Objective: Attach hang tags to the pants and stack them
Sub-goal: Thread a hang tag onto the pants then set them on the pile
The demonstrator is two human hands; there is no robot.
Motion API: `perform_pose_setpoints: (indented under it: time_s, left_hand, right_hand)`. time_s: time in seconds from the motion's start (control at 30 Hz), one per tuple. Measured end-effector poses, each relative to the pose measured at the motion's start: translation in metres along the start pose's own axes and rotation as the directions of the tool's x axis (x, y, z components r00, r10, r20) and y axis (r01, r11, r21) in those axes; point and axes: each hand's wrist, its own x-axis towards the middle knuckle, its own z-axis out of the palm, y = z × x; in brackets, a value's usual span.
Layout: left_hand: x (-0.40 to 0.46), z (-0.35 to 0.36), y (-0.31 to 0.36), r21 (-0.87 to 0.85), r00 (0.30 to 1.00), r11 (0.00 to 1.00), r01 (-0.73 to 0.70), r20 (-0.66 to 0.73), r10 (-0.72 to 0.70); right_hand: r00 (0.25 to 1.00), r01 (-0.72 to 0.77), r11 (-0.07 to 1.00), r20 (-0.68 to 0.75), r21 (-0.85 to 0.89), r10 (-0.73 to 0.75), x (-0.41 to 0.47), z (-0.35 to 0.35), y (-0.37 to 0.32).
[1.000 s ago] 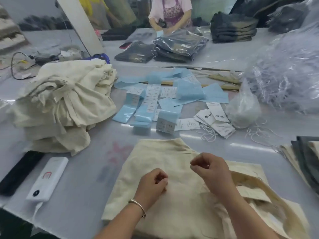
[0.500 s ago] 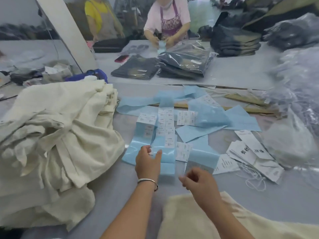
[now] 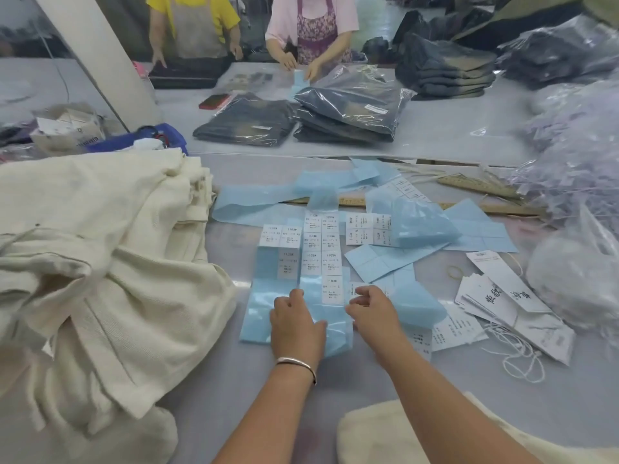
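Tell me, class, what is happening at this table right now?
A person is working at a grey table with both bare hands on pale blue sticker backing sheets. The left hand presses a sheet flat, while the right hand pinches a small white printed label. White card hang tags with strings lie to the right, a heap of cream fabric pants to the left.

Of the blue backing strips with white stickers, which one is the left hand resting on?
The left hand rests on the near end of the leftmost strip, nearest the cream pants pile; the other strips lie further right.
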Motion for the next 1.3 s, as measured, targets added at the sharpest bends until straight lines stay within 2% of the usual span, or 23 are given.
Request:
perform_pose_setpoints:
  time_s: [0.07, 0.13, 0.2, 0.3, 0.33, 0.4, 0.5, 0.57, 0.63, 0.77, 0.83, 0.87, 0.93, 0.97, 1.0, 1.03, 1.07, 1.17, 1.3]
  left_hand:
    - [-0.001, -0.007, 0.0, -0.069, 0.998, 0.997, 0.02, 0.057, -0.016]
    - [0.001, -0.015, 0.0, -0.231, 0.993, 0.97, 0.081, 0.107, -0.058]
    - [0.002, -0.023, -0.003, -0.445, 0.981, 0.882, 0.157, 0.17, -0.089]
    - [-0.002, -0.037, -0.009, -0.727, 0.973, 0.661, 0.186, 0.229, -0.022]
    - [-0.004, -0.041, -0.012, -0.769, 0.973, 0.616, 0.171, 0.232, 0.019]
    - [-0.009, -0.047, -0.016, -0.788, 0.968, 0.602, 0.13, 0.232, 0.094]
    - [-0.013, -0.052, -0.021, -0.721, 0.954, 0.684, 0.112, 0.271, 0.131]
    - [-0.015, -0.052, -0.025, -0.639, 0.942, 0.764, 0.089, 0.303, 0.144]
    - [-0.018, -0.052, -0.027, -0.538, 0.948, 0.843, 0.017, 0.275, 0.157]
    - [-0.022, -0.049, -0.025, -0.235, 0.959, 0.937, -0.257, 0.058, 0.278]
    - [-0.027, -0.05, -0.021, -0.183, 0.969, 0.954, -0.237, -0.111, 0.22]
    - [-0.029, -0.054, -0.018, -0.232, 0.96, 0.948, -0.218, -0.227, 0.165]
    - [-0.032, -0.06, -0.013, -0.271, 0.86, 0.906, -0.324, -0.485, 0.163]
    - [-0.032, -0.062, -0.011, -0.203, 0.782, 0.883, -0.423, -0.574, 0.242]
    - [-0.032, -0.062, -0.009, -0.113, 0.711, 0.845, -0.523, -0.605, 0.359]
    - [-0.031, -0.061, -0.006, -0.04, 0.672, 0.81, -0.585, -0.583, 0.457]
    - [-0.03, -0.06, -0.002, 0.006, 0.675, 0.798, -0.602, -0.53, 0.513]
    - [-0.027, -0.055, 0.001, 0.037, 0.76, 0.832, -0.554, -0.384, 0.524]
    - [-0.023, -0.052, -0.007, 0.061, 0.735, 0.811, -0.582, -0.385, 0.558]
  right_hand:
    - [0.999, -0.038, 0.998, 0.02, 0.059, 0.036, 0.003, 0.003, 0.0]
    - [0.997, -0.077, 0.99, 0.024, 0.122, 0.074, 0.003, 0.004, 0.0]
    - [0.996, -0.095, 0.988, 0.016, 0.126, 0.093, 0.003, 0.005, 0.0]
    - [0.995, -0.089, 0.981, 0.067, 0.173, 0.078, -0.001, 0.002, -0.003]
    - [0.994, -0.075, 0.975, 0.097, 0.208, 0.056, -0.003, 0.001, -0.004]
    - [0.987, -0.042, 0.96, 0.163, 0.277, -0.004, -0.007, -0.003, -0.008]
    - [0.975, -0.006, 0.941, 0.212, 0.339, -0.07, -0.009, -0.006, -0.014]
    - [0.964, -0.028, 0.925, 0.256, 0.38, -0.076, -0.011, -0.006, -0.017]
    - [0.954, -0.068, 0.907, 0.295, 0.415, -0.063, -0.013, -0.006, -0.02]
    - [0.96, -0.11, 0.898, 0.281, 0.426, -0.016, -0.015, -0.004, -0.023]
    - [0.969, -0.134, 0.884, 0.245, 0.449, 0.023, -0.016, -0.004, -0.024]
    - [0.973, -0.142, 0.878, 0.225, 0.457, 0.04, -0.016, -0.004, -0.025]
    - [0.982, -0.126, 0.884, 0.186, 0.451, 0.045, -0.016, -0.003, -0.025]
    - [0.985, -0.106, 0.892, 0.167, 0.441, 0.034, -0.017, -0.002, -0.025]
    - [0.988, -0.086, 0.898, 0.15, 0.431, 0.022, -0.017, -0.001, -0.025]
    - [0.99, -0.072, 0.901, 0.137, 0.427, 0.014, -0.018, 0.002, -0.025]
    - [0.991, -0.068, 0.897, 0.13, 0.436, 0.011, -0.019, 0.004, -0.025]
    - [0.99, -0.081, 0.857, 0.141, 0.508, 0.01, -0.023, 0.008, -0.027]
    - [0.988, -0.067, 0.86, 0.156, 0.506, -0.015, -0.027, 0.007, -0.028]
